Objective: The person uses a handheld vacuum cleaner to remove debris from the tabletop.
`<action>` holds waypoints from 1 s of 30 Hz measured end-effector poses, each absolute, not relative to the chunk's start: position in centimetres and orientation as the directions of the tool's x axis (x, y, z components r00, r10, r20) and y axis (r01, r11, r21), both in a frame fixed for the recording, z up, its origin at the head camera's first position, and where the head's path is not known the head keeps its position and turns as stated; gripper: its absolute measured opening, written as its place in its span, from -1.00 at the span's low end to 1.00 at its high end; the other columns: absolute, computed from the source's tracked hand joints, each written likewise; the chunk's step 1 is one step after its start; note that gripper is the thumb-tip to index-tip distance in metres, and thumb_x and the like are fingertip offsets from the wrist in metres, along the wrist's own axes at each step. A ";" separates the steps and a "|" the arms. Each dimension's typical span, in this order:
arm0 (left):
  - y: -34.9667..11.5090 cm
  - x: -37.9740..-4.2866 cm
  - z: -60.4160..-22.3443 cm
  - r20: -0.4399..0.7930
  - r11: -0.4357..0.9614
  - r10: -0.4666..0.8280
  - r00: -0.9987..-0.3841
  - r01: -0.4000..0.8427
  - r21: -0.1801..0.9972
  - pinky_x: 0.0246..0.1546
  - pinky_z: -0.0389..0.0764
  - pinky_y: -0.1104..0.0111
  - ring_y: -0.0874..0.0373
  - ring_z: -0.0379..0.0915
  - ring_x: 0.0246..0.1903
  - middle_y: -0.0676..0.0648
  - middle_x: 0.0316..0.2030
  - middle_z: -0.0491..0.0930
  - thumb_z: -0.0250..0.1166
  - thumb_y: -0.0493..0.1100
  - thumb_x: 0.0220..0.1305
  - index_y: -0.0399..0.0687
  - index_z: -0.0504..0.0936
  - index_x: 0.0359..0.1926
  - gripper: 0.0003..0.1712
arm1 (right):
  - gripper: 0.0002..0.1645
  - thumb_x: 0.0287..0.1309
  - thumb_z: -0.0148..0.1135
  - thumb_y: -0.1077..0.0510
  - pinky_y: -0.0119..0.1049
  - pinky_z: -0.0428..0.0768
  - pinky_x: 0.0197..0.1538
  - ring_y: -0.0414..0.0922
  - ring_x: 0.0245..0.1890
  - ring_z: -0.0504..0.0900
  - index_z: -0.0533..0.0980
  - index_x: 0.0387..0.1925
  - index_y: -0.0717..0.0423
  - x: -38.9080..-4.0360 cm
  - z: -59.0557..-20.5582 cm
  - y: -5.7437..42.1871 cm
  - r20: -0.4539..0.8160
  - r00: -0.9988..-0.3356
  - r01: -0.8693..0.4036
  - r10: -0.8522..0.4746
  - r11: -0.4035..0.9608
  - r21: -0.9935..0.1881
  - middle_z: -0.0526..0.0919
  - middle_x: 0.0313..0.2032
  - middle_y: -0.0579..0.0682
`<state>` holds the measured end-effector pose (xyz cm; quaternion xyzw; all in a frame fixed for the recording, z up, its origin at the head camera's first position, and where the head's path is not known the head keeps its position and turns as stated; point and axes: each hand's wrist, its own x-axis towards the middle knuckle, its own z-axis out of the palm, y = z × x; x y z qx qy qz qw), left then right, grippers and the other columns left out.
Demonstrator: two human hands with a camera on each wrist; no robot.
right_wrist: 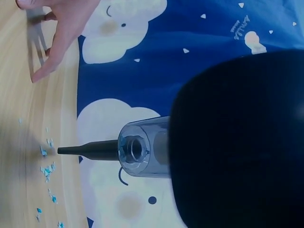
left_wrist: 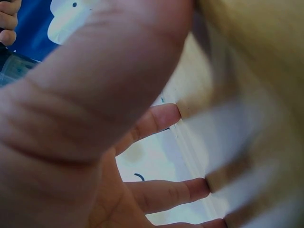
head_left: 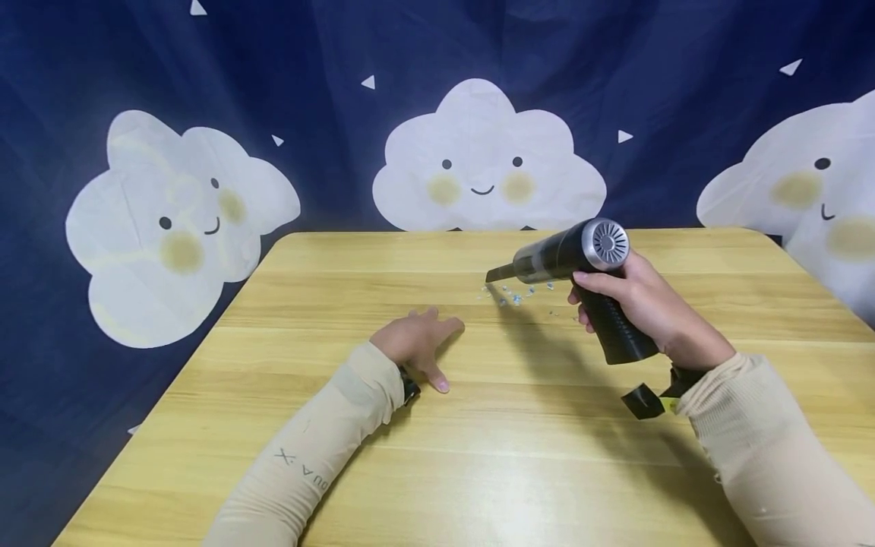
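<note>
My right hand (head_left: 639, 300) grips the handle of a black and silver handheld vacuum cleaner (head_left: 557, 254). Its narrow black nozzle (right_wrist: 90, 150) points left and down, the tip close over small blue scraps (head_left: 516, 298) scattered on the table. Through the clear dust cup (right_wrist: 145, 147) in the right wrist view, a few bluish bits show. My left hand (head_left: 420, 342) rests with spread fingertips on the wood, left of the scraps and nearer to me. In the left wrist view its fingers (left_wrist: 166, 194) are extended, fingertips at the tabletop, with nothing held.
The light wooden table (head_left: 342, 456) reaches back to a dark blue curtain (head_left: 328, 45) printed with smiling white clouds (head_left: 478, 144). A black strap end (head_left: 642, 401) hangs from my right wrist. The vacuum's shadow falls across the middle of the table.
</note>
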<state>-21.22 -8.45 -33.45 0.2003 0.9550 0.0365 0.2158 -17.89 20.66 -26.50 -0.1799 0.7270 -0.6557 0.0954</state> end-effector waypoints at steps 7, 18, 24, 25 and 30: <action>-8.5 -21.4 -33.5 -0.397 0.913 0.407 -0.823 0.376 0.158 0.04 0.44 -0.15 -0.37 0.05 0.28 -0.26 0.38 0.11 0.56 0.24 -0.36 0.26 0.18 0.37 0.20 | -0.56 0.32 0.10 0.16 -0.23 0.63 -0.52 -0.03 -0.59 0.58 0.23 0.15 0.11 -17.8 -26.4 20.7 0.086 -0.918 -0.132 -0.388 0.095 -0.987 0.59 -0.47 0.09; -8.3 -21.5 -33.5 -0.408 0.916 0.400 -0.820 0.369 0.156 0.10 0.39 -0.18 -0.39 -0.02 0.30 -0.29 0.42 0.03 0.55 0.23 -0.36 0.26 0.16 0.38 0.21 | -0.56 0.32 0.10 0.16 -0.23 0.63 -0.52 -0.03 -0.60 0.57 0.23 0.15 0.12 -17.7 -26.4 20.7 0.087 -0.916 -0.141 -0.391 0.109 -0.984 0.59 -0.48 0.09; -8.3 -21.4 -33.5 -0.408 0.916 0.401 -0.820 0.368 0.160 0.11 0.37 -0.18 -0.39 -0.03 0.31 -0.29 0.42 0.02 0.55 0.22 -0.35 0.26 0.16 0.38 0.21 | -0.57 0.32 0.09 0.16 -0.23 0.63 -0.52 -0.02 -0.60 0.57 0.22 0.15 0.12 -17.7 -26.4 20.6 0.091 -0.915 -0.149 -0.392 0.119 -0.982 0.59 -0.48 0.09; -8.3 -21.4 -33.5 -0.409 0.916 0.401 -0.820 0.367 0.161 0.10 0.37 -0.18 -0.39 -0.03 0.31 -0.29 0.42 0.02 0.55 0.22 -0.35 0.26 0.16 0.38 0.21 | -0.57 0.32 0.09 0.16 -0.23 0.63 -0.52 -0.03 -0.60 0.57 0.22 0.14 0.12 -17.6 -26.4 20.6 0.091 -0.915 -0.150 -0.392 0.120 -0.981 0.59 -0.48 0.09; -8.3 -21.4 -33.4 -0.408 0.915 0.404 -0.819 0.370 0.163 0.08 0.40 -0.17 -0.39 -0.01 0.30 -0.29 0.41 0.05 0.56 0.22 -0.35 0.25 0.16 0.38 0.20 | -0.58 0.32 0.09 0.17 -0.23 0.63 -0.52 -0.03 -0.60 0.57 0.22 0.14 0.11 -17.6 -26.3 20.6 0.093 -0.913 -0.151 -0.397 0.118 -0.982 0.59 -0.48 0.08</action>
